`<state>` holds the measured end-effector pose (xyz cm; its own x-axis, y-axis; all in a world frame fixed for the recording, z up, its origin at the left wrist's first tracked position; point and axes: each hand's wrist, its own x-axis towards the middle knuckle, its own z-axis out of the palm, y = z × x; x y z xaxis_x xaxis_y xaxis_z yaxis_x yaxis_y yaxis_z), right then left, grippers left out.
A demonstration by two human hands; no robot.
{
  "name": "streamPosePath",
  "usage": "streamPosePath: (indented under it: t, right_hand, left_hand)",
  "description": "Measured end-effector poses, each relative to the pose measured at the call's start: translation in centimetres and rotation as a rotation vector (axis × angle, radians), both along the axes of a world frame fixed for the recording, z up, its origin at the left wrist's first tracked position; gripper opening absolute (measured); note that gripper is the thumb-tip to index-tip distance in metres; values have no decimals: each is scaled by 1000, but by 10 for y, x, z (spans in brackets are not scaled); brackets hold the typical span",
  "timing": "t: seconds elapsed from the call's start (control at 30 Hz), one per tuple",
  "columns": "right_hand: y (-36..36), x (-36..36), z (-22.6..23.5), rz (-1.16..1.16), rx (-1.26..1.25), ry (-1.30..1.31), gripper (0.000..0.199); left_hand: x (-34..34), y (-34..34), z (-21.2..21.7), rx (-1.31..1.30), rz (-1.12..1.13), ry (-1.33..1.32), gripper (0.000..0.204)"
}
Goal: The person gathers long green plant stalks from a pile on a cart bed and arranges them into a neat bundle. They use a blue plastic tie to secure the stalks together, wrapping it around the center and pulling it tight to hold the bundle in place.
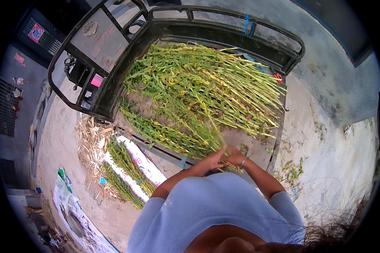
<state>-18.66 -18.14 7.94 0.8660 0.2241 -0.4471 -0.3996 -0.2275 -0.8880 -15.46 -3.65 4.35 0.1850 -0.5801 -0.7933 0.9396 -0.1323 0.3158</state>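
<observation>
Green stalks: we see a big heap of leafy green plant stalks [198,88] spread over the flat bed of a dark metal cart [114,80], tops fanned to the far side, cut ends pointing toward us.
Left hand: our left hand [213,159] is closed around the butt ends of a bundle of stalks [173,135] at the near edge of the cart bed.
Right hand: our right hand [233,157] sits just beside the left, touching it, fingers curled on the same gathered ends; a bangle [243,162] circles the wrist.
Grip: we cannot tell how tightly each finger wraps, since the two hands overlap.
Bundle: it lies low across the bed, leafy tips reaching out to our left, stems meeting at our hands.
Cart: a curved rail frame [223,17] rings the bed on the far side and the left.
Ground, left: more green stalks [124,168] lie on white sacks [143,162] on the bare earth, with dry straw [90,141] just beyond them.
Ground, right: scattered leaves [293,168] lie on the pale concrete near the cart.
Clothing: a light blue ribbed top [211,211] fills the lower view.
</observation>
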Motion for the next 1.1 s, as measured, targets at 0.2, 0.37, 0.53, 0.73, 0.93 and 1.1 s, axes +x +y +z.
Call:
streamPosePath:
  t: [0.2, 0.37, 0.53, 0.73, 0.93, 1.1]
  right_hand:
    - [-29, 18, 46, 12, -67, 242, 41]
    - [-24, 35, 127, 86, -148, 202, 58]
    - [-46, 32, 151, 383, -490, -465, 68]
    - [-25, 26, 262, 505, -923, -260, 73]
    - [-32, -28, 332, 367, -1228, -355, 74]
    - [-49, -86, 336, 133, -1224, -480, 72]
  left_hand:
    - [19, 26, -18, -389, -1, -77, 76]
    - [73, 65, -25, -483, 796, 97, 95]
    - [136, 70, 44, -299, 951, -23, 106]
    - [159, 22, 28, -661, 932, -28, 98]
    - [156, -23, 105, -1070, 801, -133, 80]
    - [147, -38, 176, -1212, 705, -239, 80]
